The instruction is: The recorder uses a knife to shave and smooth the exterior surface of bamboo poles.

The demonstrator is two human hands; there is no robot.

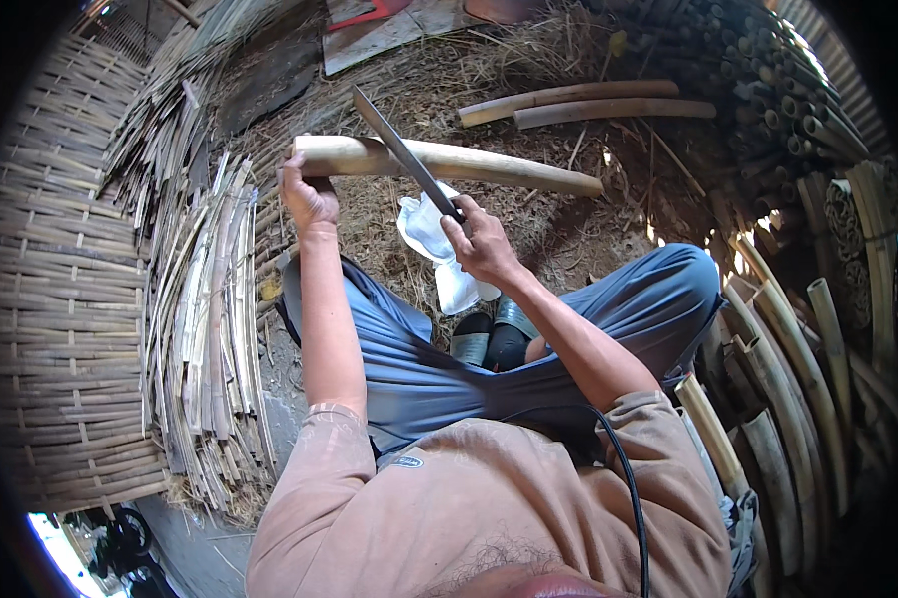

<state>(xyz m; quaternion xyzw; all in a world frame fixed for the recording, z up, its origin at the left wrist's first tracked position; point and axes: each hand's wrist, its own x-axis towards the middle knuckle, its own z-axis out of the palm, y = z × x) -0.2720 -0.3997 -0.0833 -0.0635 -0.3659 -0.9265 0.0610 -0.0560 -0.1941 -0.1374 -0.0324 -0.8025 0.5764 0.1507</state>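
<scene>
My left hand [309, 197] is closed around the left end of a pale bamboo pole [469, 162], which lies crosswise in front of me and tapers toward the right. In my right hand [484, 241] is the dark handle of a long machete [401, 151]. Its blade slants up and left across the pole, with the tip beyond the pole's far side. Whether the edge touches the bamboo I cannot tell. Below the pole, between my knees, a crumpled white plastic bag [427, 229] lies on the ground near my feet.
Two split bamboo lengths [608, 103] lie on the straw-strewn ground ahead. Bundled bamboo strips [205, 319] and a woven bamboo panel [70, 269] stand at my left. Bamboo poles [768, 439] lean at my right, and stacked bamboo tubes [768, 90] fill the far right. A black cable [633, 478] hangs over my shirt.
</scene>
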